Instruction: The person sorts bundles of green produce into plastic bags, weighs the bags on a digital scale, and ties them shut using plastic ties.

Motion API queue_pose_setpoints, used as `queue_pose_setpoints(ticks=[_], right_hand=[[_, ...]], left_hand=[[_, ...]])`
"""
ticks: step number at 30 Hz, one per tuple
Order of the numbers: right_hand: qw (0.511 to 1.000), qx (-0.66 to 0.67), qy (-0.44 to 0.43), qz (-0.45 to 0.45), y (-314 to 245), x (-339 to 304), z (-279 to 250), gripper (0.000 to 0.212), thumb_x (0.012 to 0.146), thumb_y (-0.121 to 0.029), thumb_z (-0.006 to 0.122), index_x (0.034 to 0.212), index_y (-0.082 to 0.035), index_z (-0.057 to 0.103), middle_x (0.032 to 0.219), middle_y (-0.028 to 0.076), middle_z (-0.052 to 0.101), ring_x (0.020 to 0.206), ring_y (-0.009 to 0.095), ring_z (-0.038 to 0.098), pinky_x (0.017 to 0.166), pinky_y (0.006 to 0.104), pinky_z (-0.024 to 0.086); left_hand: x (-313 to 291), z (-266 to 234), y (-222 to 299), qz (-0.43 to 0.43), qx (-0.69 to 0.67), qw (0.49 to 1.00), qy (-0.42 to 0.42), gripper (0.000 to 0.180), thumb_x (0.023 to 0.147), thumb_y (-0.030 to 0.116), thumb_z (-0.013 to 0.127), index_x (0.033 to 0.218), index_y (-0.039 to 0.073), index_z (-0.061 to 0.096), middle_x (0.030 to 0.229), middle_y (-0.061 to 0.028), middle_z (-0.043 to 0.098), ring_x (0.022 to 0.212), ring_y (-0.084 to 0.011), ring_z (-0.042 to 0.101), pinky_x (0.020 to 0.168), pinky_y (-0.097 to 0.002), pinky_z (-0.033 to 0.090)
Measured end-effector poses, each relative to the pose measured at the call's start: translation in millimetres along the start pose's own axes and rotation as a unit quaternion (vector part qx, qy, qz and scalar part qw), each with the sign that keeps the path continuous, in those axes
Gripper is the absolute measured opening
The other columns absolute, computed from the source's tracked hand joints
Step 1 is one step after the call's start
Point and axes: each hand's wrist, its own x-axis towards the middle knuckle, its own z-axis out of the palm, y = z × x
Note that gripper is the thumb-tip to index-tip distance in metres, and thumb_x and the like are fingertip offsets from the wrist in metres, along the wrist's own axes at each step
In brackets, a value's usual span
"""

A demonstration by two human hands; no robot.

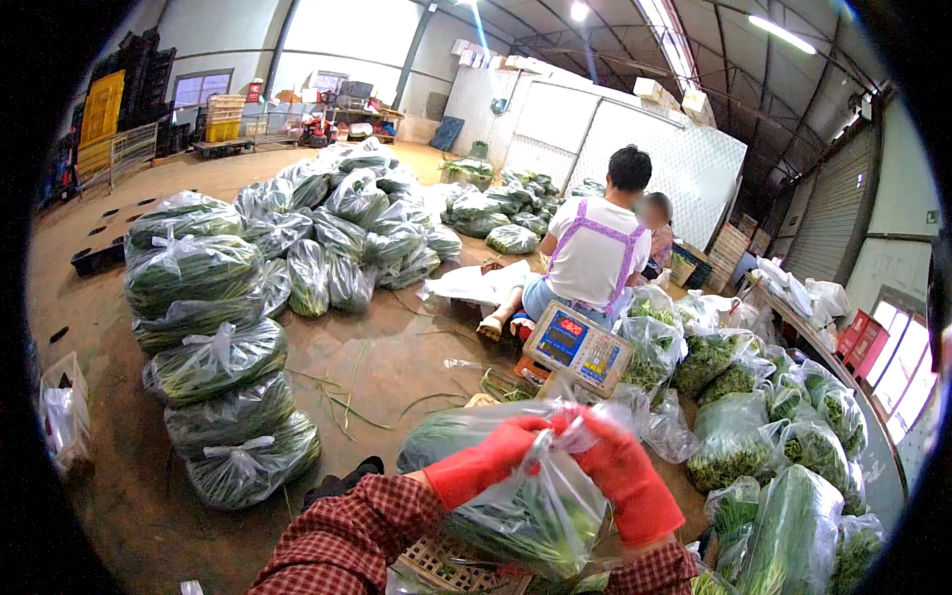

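Note:
A clear plastic bag of long green vegetables (540, 521) lies in front of me, its gathered mouth pulled up. My left hand (486, 461), in a red rubber glove, is closed on one side of the twisted plastic. My right hand (630, 476), gloved the same way, grips the other side close by; its fingertips are smeared by motion. Under the bag shows a tan slatted crate (461, 570). Just beyond my hands stands a digital scale (578, 345) with a lit red display.
Knotted bags of greens form a tall stack (228, 357) at left and a large heap (347, 218) behind. More bags (739, 436) crowd the right side. A person in a white top (595, 248) sits beyond the scale, beside another person. Loose green stalks (347, 402) litter the floor.

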Motion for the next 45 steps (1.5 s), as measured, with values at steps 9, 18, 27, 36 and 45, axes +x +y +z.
queue_pose_setpoints(ticks=[9, 18, 27, 36, 45], right_hand=[[0.937, -0.204, 0.283, 0.014, 53.3, -74.5, -112.8, 0.035, 0.076, -0.006, 0.069, 0.109, 0.003, 0.058, 0.088, 0.008, 0.065, 0.073, 0.017, 0.062, 0.070, 0.0294, 0.052], [0.986, -0.120, 0.011, 0.119, 81.2, -77.7, 10.6, 0.041, 0.090, -0.017, 0.052, 0.127, 0.001, 0.048, 0.052, -0.009, 0.043, 0.047, 0.003, 0.040, 0.045, 0.0149, 0.033], [0.991, 0.052, -0.056, 0.107, 63.2, -88.9, -22.6, 0.054, 0.093, -0.040, 0.048, 0.135, -0.007, 0.040, 0.117, 0.015, 0.057, 0.046, 0.002, 0.039, 0.046, 0.0151, 0.035], [0.825, 0.504, -0.245, -0.070, 76.8, -45.7, -22.2, 0.071, 0.092, -0.046, 0.046, 0.143, -0.004, 0.020, 0.134, 0.021, 0.043, 0.076, 0.021, 0.061, 0.065, 0.0311, 0.050], [0.947, 0.314, -0.039, -0.053, 92.2, -44.6, -5.1, 0.053, 0.089, -0.030, 0.055, 0.130, 0.003, 0.044, 0.118, 0.019, 0.055, 0.111, 0.027, 0.054, 0.099, 0.0383, 0.042]], left_hand=[[0.9, -73.5, -41.2, 0.056, -0.175, 0.964, -0.195, 0.051, 0.083, 0.011, 0.046, 0.132, 0.001, 0.040, 0.080, -0.0112, 0.062, 0.064, -0.0197, 0.060, 0.066, -0.0327, 0.049], [41.5, -86.9, 13.6, 0.065, -0.421, 0.900, 0.099, 0.076, 0.084, 0.046, 0.057, 0.139, 0.010, 0.019, 0.117, -0.0252, 0.053, 0.085, -0.0338, 0.060, 0.066, -0.0397, 0.051], [-19.4, -53.8, 40.1, 0.013, 0.054, 0.971, -0.231, 0.057, 0.094, 0.045, 0.040, 0.141, 0.014, 0.030, 0.111, -0.0235, 0.058, 0.067, -0.0165, 0.060, 0.053, -0.0268, 0.046], [-81.7, 20.2, 2.0, -0.024, -0.071, 0.991, -0.110, 0.050, 0.093, 0.025, 0.050, 0.133, 0.000, 0.035, 0.115, -0.0218, 0.056, 0.074, -0.0292, 0.066, 0.059, -0.0361, 0.055], [-24.2, -48.4, -92.7, 0.193, 0.538, 0.789, -0.227, 0.027, 0.074, 0.007, 0.063, 0.100, 0.008, 0.062, 0.093, -0.0102, 0.062, 0.081, -0.0275, 0.064, 0.073, -0.0403, 0.051]])
